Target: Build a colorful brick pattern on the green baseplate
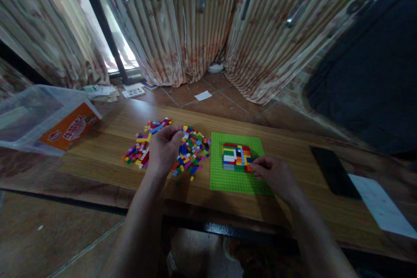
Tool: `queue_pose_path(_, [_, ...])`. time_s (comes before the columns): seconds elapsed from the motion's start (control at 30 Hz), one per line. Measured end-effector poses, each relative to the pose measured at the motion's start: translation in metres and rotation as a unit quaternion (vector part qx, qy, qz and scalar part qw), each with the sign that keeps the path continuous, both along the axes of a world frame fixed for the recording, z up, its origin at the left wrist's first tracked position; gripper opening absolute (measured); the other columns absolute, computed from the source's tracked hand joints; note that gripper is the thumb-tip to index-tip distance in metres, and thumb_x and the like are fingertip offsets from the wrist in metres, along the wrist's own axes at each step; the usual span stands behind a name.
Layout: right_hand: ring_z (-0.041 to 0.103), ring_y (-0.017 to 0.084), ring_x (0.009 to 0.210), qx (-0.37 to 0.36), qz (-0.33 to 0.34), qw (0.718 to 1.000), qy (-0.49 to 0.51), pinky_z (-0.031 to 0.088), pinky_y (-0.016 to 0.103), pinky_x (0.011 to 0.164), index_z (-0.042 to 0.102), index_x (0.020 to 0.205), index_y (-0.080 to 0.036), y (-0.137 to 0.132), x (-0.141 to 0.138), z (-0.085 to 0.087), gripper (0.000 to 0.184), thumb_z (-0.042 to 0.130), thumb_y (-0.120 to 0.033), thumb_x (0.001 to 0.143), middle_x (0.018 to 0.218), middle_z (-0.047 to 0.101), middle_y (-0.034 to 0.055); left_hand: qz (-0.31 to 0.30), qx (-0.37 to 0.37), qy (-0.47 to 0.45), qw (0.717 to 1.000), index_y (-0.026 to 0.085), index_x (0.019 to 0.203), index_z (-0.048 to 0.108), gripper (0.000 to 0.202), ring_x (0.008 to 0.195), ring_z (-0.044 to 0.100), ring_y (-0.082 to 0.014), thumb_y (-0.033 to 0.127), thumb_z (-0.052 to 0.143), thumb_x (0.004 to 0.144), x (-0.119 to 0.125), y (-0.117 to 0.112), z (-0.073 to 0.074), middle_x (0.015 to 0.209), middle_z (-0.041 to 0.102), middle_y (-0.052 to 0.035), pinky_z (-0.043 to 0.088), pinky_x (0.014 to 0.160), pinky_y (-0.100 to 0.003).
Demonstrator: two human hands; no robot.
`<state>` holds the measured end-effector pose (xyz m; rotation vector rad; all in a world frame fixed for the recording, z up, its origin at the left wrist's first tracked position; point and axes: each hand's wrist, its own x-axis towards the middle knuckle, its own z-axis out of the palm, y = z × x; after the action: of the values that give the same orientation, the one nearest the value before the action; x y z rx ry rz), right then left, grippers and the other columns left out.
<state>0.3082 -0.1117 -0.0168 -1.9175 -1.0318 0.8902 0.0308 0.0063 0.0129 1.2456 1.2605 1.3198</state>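
Observation:
On the wooden table lies a green baseplate (224,182) bearing a block of multicoloured toy bricks (237,157) built up near its middle. My right hand (273,174) is at the right edge of that block, thumb and fingers pinched close against it; whether a brick is between them is hidden. Over a spread pile of loose bricks (190,150) hovers my left hand (164,150), its thumb and forefinger pinched together. Anything held in that pinch is too small to make out. The left hand covers part of the pile.
A clear plastic bin (29,117) with an orange label stands at the left end of the table (107,156). Right of the baseplate lie a black phone (334,171) and a white sheet (384,206). Striped curtains (182,30) hang behind, with papers (133,91) on the tiled floor.

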Motion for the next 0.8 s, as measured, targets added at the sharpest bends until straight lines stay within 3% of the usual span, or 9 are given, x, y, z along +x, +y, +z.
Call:
queue_pose_path(0.4, [0.058,0.012,0.047,-0.014,-0.002,1.000,-0.021,0.051,0.027,0.048,0.063,0.065,-0.018,0.002,-0.005,-0.002,0.027,0.074,-0.044,0.066,0.056,0.063,-0.0011,-0.011,0.004,0.026,1.000,0.014,0.088,0.072,0.019,0.061,0.061,-0.0126,0.021,0.067,0.071,0.004,0.003,-0.010,0.073,0.070,-0.0015,0.048,0.057,-0.022])
queue_pose_path(0.6, [0.058,0.012,0.049,-0.023,0.013,0.999,0.024,0.052,0.027,0.051,0.066,0.067,-0.017,0.001,0.003,-0.001,0.033,0.076,-0.048,0.064,0.058,0.064,-0.0007,-0.023,0.015,0.046,0.999,0.014,0.094,0.072,0.025,0.063,0.062,-0.0133,0.027,0.066,0.074,0.003,0.004,-0.016,0.074,0.070,-0.0020,0.049,0.060,-0.023])
queue_pose_path(0.67, [0.058,0.012,0.051,0.003,-0.003,0.999,0.034,0.051,0.026,0.052,0.067,0.069,-0.016,0.001,0.008,0.001,0.037,0.073,-0.052,0.067,0.059,0.063,0.0001,-0.017,0.017,0.038,0.999,0.014,0.092,0.072,0.024,0.065,0.062,-0.0132,0.026,0.066,0.073,0.001,0.004,-0.014,0.077,0.071,-0.0026,0.049,0.061,-0.023])
queue_pose_path(0.8, [0.053,0.010,0.048,0.109,-0.095,0.989,0.006,0.045,0.024,0.048,0.064,0.066,-0.017,0.003,0.008,0.009,0.039,0.067,-0.055,0.074,0.059,0.061,0.0001,-0.004,0.013,0.036,0.999,0.014,0.089,0.072,0.021,0.059,0.058,-0.0115,0.024,0.067,0.071,-0.001,0.003,-0.009,0.070,0.069,-0.0010,0.044,0.054,-0.021])
